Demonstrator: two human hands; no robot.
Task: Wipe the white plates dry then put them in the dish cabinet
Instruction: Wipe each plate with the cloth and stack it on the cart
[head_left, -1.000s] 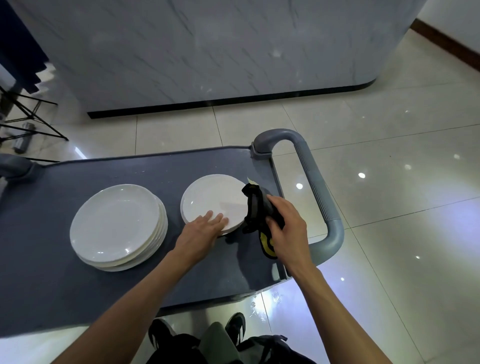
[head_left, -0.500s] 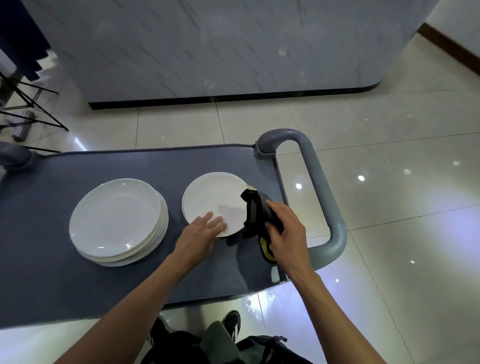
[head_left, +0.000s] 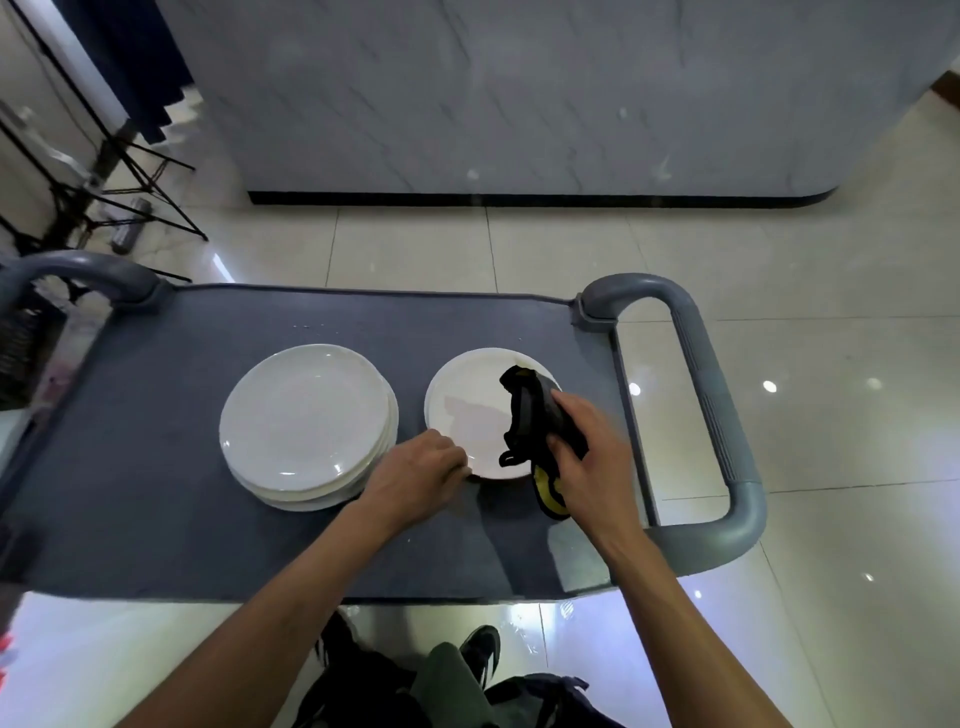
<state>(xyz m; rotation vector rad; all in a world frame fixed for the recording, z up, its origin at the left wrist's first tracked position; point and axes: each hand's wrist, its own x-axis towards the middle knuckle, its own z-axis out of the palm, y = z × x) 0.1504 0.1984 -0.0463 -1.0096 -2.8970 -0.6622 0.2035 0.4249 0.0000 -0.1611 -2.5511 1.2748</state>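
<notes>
Grey cart top (head_left: 156, 467) on tiled floor: single plate (head_left: 470, 410) right of stack (head_left: 306, 421); left hand (head_left: 418, 475) curled at its 7 o'clock rim, right hand (head_left: 587, 457) gripping dark cloth (head_left: 530, 415) pressed at 3 o'clock.

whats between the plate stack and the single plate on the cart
Only a narrow strip of bare grey cart top between the plate stack and the single plate; the left hand sits at its near end, head view.
</notes>
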